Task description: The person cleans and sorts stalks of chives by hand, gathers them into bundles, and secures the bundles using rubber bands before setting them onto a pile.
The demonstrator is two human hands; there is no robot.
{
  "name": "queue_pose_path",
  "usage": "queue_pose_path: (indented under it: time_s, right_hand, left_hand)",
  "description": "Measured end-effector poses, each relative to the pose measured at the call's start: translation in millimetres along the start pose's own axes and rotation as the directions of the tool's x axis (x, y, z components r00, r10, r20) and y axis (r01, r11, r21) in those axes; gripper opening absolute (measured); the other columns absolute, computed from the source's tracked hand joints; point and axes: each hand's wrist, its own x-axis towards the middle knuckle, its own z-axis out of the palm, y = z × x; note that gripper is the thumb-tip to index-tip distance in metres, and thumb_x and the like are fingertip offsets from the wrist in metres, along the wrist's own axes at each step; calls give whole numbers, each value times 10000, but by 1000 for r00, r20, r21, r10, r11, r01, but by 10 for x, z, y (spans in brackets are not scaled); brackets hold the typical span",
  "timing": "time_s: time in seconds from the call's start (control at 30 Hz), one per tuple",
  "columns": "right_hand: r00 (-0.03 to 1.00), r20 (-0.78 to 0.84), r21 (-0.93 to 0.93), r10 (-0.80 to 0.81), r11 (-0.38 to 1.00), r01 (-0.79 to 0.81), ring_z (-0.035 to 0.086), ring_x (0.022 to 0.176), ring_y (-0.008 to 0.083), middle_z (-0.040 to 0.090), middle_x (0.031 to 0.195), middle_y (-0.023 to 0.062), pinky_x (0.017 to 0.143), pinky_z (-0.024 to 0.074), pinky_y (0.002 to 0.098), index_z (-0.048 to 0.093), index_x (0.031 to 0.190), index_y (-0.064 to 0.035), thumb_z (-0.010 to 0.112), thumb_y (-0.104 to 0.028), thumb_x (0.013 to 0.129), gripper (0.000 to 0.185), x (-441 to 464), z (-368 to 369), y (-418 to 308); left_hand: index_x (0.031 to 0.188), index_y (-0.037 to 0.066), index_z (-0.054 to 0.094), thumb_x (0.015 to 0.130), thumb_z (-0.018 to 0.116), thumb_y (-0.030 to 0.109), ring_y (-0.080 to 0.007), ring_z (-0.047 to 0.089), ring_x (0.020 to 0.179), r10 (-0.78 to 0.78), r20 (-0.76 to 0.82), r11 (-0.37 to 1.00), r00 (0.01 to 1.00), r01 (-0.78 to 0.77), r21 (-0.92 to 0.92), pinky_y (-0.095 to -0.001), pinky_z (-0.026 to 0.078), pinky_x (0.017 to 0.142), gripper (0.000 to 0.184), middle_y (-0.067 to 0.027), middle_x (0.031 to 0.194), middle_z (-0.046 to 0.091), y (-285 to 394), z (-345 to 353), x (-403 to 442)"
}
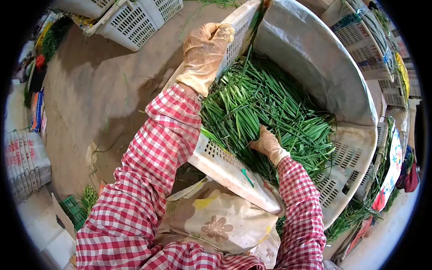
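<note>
A large white plastic crate (351,155) holds a heap of long, thin green stalks like garlic chives (288,103), with a bunch of paler ends at the upper left. My left hand (207,51), in a stained pale glove, is closed in a fist over the crate's left rim. What it grips, if anything, is hidden. Down among the greens, my gloved right hand (268,143) curls around some chives near the front wall; its fingertips are partly covered. A grey-white liner sheet (306,49) lines the crate's far side.
White crates (135,24) stand at the upper left, and another crate (360,42) at the upper right. Brown floor (99,94) stretches along the left. A floral cloth (220,225) covers my lap. Loose greens (344,225) lie right of the crate; a green basket (73,211) sits lower left.
</note>
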Motion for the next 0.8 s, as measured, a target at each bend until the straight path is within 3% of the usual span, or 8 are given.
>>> queue_pose_path:
  time_s: [0.07, 0.13, 0.23, 0.37, 0.6, 0.67, 0.73, 0.8]
  right_hand:
    - [954, 282, -296, 99, 955, -12, 520, 1163, 351, 516, 1262, 261, 996, 411, 356, 95, 1455, 15, 737, -416, 719, 1067, 5, -161, -151]
    - [926, 378, -179, 15, 982, 57, 367, 1310, 342, 346, 1414, 263, 1071, 322, 332, 42, 1445, 51, 804, -491, 617, 1248, -63, -338, -195]
    - [985, 169, -175, -21, 983, 52, 228, 1381, 322, 148, 1486, 281, 1112, 245, 295, 23, 1427, 89, 809, -524, 588, 1304, -164, -155, -383]
    - [998, -37, -410, 43, 911, -55, 174, 1381, 406, 173, 1482, 262, 1088, 204, 561, -3, 1440, 59, 779, -443, 670, 1206, -244, 379, -581]
    - [931, -346, -548, -116, 830, -100, 217, 1368, 384, 232, 1457, 250, 1069, 226, 577, 71, 1439, 58, 786, -411, 659, 1158, 7, 777, -345]
    - [958, -268, -380, -100, 925, -10, 295, 1335, 343, 283, 1433, 238, 1065, 283, 519, 117, 1435, 48, 829, -393, 603, 1181, -56, 553, -389]
    - [963, -253, -385, -94, 923, -11, 517, 1131, 306, 388, 1361, 211, 923, 459, 396, 108, 1439, 29, 853, -397, 565, 1225, -3, 453, -360]
    - [960, -248, -415, -130, 909, 16, 562, 1047, 294, 419, 1323, 205, 851, 497, 385, 97, 1438, 34, 851, -392, 568, 1228, 12, 399, -344]
  left_hand:
    - [996, -38, 648, 900, 606, 194, -82, 624, 780, 18, 27, 995, 999, -15, -101, -191, 497, 735, 255, -57, 892, 679, -53, -6, 20]
    - [993, -39, 648, 900, 610, 195, -83, 624, 784, 22, 30, 999, 999, -21, -24, -192, 497, 737, 255, -57, 891, 678, -84, 1, 53]
    - [991, -40, 646, 898, 615, 197, -84, 623, 782, 25, 46, 999, 999, -23, -46, -195, 501, 745, 257, -61, 894, 676, -96, 3, 53]
    - [1002, -50, 636, 903, 607, 204, -92, 627, 790, -8, 52, 998, 999, 12, -65, -210, 504, 770, 274, -69, 907, 676, -59, 11, 30]
    - [1016, -32, 641, 910, 594, 188, -96, 634, 806, 6, 94, 998, 996, 0, -66, -212, 504, 773, 248, -73, 918, 679, -28, 49, 26]
    - [1015, -32, 641, 909, 595, 197, -98, 634, 808, -5, 100, 994, 995, 16, -109, -213, 503, 773, 256, -72, 917, 679, -28, 46, 15]
    - [1014, -32, 641, 908, 596, 206, -100, 634, 810, -19, 93, 989, 995, 32, -147, -213, 501, 772, 265, -71, 915, 679, -16, 23, 16]
    - [1009, -29, 643, 904, 604, 221, -94, 632, 797, -4, 90, 974, 996, 25, -226, -206, 501, 758, 274, -67, 910, 678, -39, 15, 5]
